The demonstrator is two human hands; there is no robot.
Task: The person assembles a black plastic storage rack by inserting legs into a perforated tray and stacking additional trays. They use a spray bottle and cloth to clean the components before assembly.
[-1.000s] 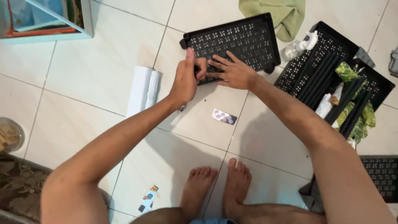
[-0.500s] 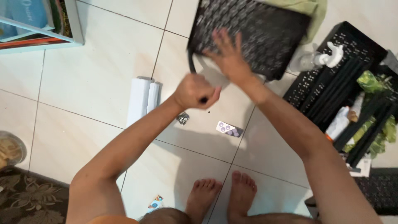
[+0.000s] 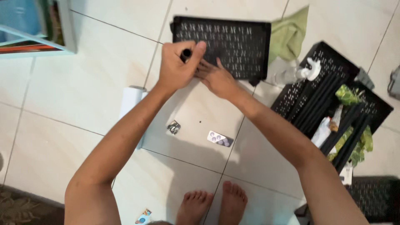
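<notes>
Head view only, looking straight down at a tiled floor. Left hand clenched around a short black tube-like piece, pressed against the near left corner of a black perforated panel lying flat on the tiles. Right hand open, fingers spread flat on the panel's near edge, steadying rather than gripping. Judged from this: fitting of the small piece at that corner under way, not visibly seated; hard to tell whether any other corner already carries one. Plenty apparently left: to the right, a stack of similar black perforated panels with long black rods laid across, mixed with green leafy scraps and a white spray bottle. Green cloth just beside the panel's far right corner. Nearer the bare feet, a white roll, a crumpled foil scrap and a small blister strip, all apart from the hands. Pale blue shelf frame at top left.
</notes>
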